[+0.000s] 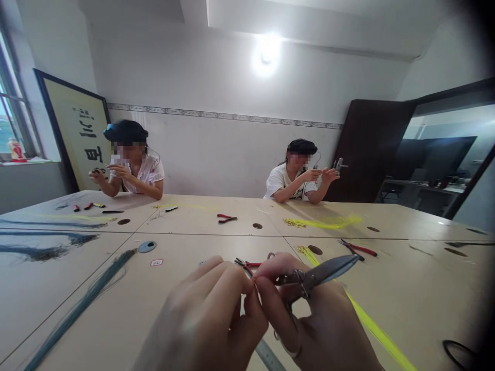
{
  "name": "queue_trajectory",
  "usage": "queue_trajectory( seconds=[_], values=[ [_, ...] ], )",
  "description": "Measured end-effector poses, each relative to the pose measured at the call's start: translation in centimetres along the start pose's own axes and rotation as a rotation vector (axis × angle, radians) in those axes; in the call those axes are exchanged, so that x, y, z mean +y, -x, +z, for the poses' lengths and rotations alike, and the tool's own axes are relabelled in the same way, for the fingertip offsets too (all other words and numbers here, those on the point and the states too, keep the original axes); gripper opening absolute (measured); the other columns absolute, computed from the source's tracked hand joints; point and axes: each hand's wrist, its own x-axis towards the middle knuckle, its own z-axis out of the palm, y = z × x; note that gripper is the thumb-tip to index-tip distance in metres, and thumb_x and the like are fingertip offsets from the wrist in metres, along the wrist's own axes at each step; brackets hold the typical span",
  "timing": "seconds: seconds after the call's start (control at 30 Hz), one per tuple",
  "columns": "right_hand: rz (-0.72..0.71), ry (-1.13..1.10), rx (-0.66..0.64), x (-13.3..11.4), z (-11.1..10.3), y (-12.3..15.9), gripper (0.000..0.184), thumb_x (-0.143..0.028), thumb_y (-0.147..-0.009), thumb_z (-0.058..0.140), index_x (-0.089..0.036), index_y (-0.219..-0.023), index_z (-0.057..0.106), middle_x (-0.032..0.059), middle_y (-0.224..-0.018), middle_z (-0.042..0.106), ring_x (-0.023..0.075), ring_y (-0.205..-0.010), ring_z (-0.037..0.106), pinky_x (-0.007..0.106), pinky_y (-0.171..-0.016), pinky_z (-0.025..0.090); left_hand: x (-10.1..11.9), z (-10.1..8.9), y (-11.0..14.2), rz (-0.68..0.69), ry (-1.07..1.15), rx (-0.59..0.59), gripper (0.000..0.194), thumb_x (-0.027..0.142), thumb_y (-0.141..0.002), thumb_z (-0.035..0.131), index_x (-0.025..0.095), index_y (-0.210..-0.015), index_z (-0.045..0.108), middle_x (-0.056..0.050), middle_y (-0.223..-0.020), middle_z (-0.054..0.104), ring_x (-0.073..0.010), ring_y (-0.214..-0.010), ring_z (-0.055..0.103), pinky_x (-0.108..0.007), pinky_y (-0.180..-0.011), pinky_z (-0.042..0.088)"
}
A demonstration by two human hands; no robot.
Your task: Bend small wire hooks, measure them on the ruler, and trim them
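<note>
My left hand (pixel 211 304) is closed, its thumb and forefinger pinched together at a tiny item I cannot make out. Against those fingertips press the fingertips of my right hand (pixel 325 324), which also holds small scissors (pixel 328 274). The scissor blades point up and to the right, away from the pinch, and a handle loop circles a finger. Just behind the hands lie red-handled pliers (pixel 252 265), partly covered. Below them a flat grey strip (pixel 269 355), like a ruler, shows between my wrists. Yellow strands (pixel 377 330) run beside my right hand.
A blue-green strand bundle (pixel 87 296) lies left, near a grey oval disc (pixel 147 247) and a small label (pixel 157 263). More pliers (pixel 361 249) rest at right, others (pixel 226 218) farther back. The table (pixel 185 252) has several round holes. Two people sit across, hands raised.
</note>
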Motion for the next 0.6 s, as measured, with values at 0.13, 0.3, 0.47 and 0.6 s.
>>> queue_trajectory(
  seconds=[0.13, 0.3, 0.47, 0.6],
  values=[
    [-0.015, 0.067, -0.016, 0.6, -0.3, -0.1, 0.009, -0.021, -0.088, 0.052, -0.026, -0.080, 0.051, -0.0058, -0.064, 0.060, 0.0083, -0.047, 0.056, 0.017, -0.043, 0.045, 0.2, 0.5, -0.4, -0.065, 0.035, 0.024, 0.027, 0.015, -0.082, 0.051, 0.022, -0.059, 0.038, 0.007, -0.049, 0.042, -0.0071, -0.042, 0.042, -0.019, -0.041, 0.035],
    [0.002, 0.144, 0.045, 0.7, -0.7, -0.4, 0.010, -0.022, -0.087, 0.050, -0.025, -0.078, 0.052, -0.0055, -0.060, 0.058, 0.0091, -0.044, 0.054, 0.018, -0.041, 0.045, 0.0, 0.3, -0.5, -0.130, 0.026, 0.064, 0.023, 0.014, -0.080, 0.051, 0.022, -0.061, 0.041, 0.008, -0.050, 0.045, -0.0064, -0.043, 0.045, -0.017, -0.045, 0.039],
    [0.041, 0.027, 0.064, 0.4, -1.0, -0.4, 0.005, -0.024, -0.087, 0.055, -0.027, -0.089, 0.058, -0.0052, -0.062, 0.063, 0.0084, -0.045, 0.058, 0.013, -0.039, 0.047, -0.1, 0.1, -0.7, -0.091, 0.028, 0.034, 0.022, 0.015, -0.080, 0.051, 0.022, -0.061, 0.043, 0.008, -0.050, 0.046, -0.0060, -0.043, 0.046, -0.016, -0.045, 0.039],
    [0.081, -0.020, 0.049, -0.1, -0.9, 0.1, 0.005, -0.025, -0.084, 0.058, -0.026, -0.088, 0.060, -0.0037, -0.067, 0.065, 0.0091, -0.048, 0.057, 0.015, -0.042, 0.047, -0.3, 0.5, -0.5, -0.006, 0.036, 0.020, 0.022, 0.015, -0.080, 0.052, 0.022, -0.061, 0.044, 0.008, -0.050, 0.044, -0.0048, -0.041, 0.045, -0.016, -0.041, 0.037]
  ],
)
